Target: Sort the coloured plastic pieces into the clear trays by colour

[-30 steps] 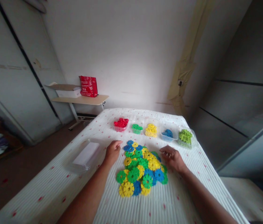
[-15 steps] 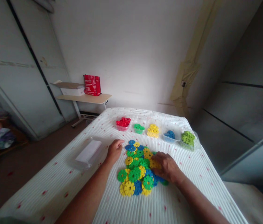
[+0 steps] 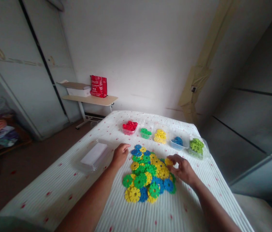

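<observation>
A pile of notched plastic discs [image 3: 140, 180], green, yellow and blue, lies spread on the white cloth. At the pile's right edge my right hand [image 3: 182, 168] is closed, with a yellow disc [image 3: 168, 161] pinched at its fingertips. My left hand [image 3: 120, 155] rests on the cloth just left of the pile, its fingers curled together and no disc visible in them. Behind the pile stands a row of clear tubs: red pieces [image 3: 130, 126], green discs [image 3: 145, 133], yellow discs [image 3: 160, 136], blue discs [image 3: 177, 141] and light-green pieces [image 3: 196, 146].
To the left of my left hand lies a clear plastic container [image 3: 93, 156] with a white rectangle in it. A side table [image 3: 97, 100] by the wall carries a red bag [image 3: 98, 86] and a white box [image 3: 78, 91]. Cabinets flank both sides.
My right hand has shifted right from over the pile to its edge, with a yellow disc at its fingertips, uncovering yellow and blue discs. My left hand keeps its place. The view has turned slightly.
</observation>
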`<action>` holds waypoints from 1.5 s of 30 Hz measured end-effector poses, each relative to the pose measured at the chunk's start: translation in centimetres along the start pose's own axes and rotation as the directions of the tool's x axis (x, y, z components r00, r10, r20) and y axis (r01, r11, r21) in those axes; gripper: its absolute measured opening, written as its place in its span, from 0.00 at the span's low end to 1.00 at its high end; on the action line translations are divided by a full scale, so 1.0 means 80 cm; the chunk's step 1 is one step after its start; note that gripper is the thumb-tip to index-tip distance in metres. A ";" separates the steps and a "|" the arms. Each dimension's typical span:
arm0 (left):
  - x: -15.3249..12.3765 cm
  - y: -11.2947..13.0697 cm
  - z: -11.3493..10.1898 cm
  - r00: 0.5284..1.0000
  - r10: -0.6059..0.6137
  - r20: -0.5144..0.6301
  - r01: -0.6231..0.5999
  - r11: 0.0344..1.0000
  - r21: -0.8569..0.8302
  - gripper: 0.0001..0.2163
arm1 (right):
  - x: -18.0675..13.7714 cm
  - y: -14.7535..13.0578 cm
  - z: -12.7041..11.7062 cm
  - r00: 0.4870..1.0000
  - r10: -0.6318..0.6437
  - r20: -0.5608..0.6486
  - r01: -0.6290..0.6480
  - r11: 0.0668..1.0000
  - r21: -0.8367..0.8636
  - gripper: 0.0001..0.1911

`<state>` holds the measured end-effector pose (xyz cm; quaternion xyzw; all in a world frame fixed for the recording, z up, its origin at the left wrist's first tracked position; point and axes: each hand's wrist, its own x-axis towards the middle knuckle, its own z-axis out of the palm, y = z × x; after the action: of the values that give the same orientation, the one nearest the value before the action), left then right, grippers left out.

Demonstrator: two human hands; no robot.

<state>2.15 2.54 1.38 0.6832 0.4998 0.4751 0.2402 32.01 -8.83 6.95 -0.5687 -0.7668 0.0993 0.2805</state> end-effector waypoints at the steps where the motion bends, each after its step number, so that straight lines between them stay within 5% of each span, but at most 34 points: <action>1: 0.000 -0.001 0.000 1.000 0.002 0.001 -0.002 1.000 -0.001 0.14 | 0.002 0.002 -0.001 0.999 -0.030 -0.014 0.030 0.999 -0.037 0.16; 7: 0.002 -0.008 0.004 1.000 0.000 0.014 0.000 1.000 0.009 0.14 | 0.028 0.011 -0.026 0.971 -0.122 -0.205 0.062 0.959 -0.275 0.16; 11: 0.003 -0.008 0.006 1.000 0.002 0.011 -0.002 1.000 0.013 0.14 | 0.055 0.011 -0.036 0.971 -0.145 -0.192 0.065 0.927 -0.368 0.16; 21: 0.000 -0.004 0.001 1.000 0.004 0.003 -0.004 1.000 0.020 0.14 | 0.142 -0.007 -0.013 0.975 0.083 -0.206 -0.180 0.838 -0.514 0.20; 26: 0.000 -0.004 0.002 1.000 0.006 0.018 -0.007 1.000 0.026 0.15 | 0.111 -0.004 0.017 0.991 -0.054 -0.126 0.023 0.970 -0.240 0.15; 33: -0.001 -0.001 0.003 1.000 0.008 0.018 -0.009 0.999 0.038 0.15 | 0.088 -0.011 0.041 1.000 -0.005 0.027 0.007 0.997 -0.082 0.14; 45: -0.001 -0.001 0.001 1.000 0.000 0.021 -0.001 1.000 0.032 0.14 | 0.124 -0.067 0.084 0.944 0.232 0.235 -0.111 0.893 -0.435 0.17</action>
<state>2.23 2.53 1.25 0.6918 0.5046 0.4601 0.2345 22.05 -0.32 7.09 -0.6615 -0.7483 0.0378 0.0315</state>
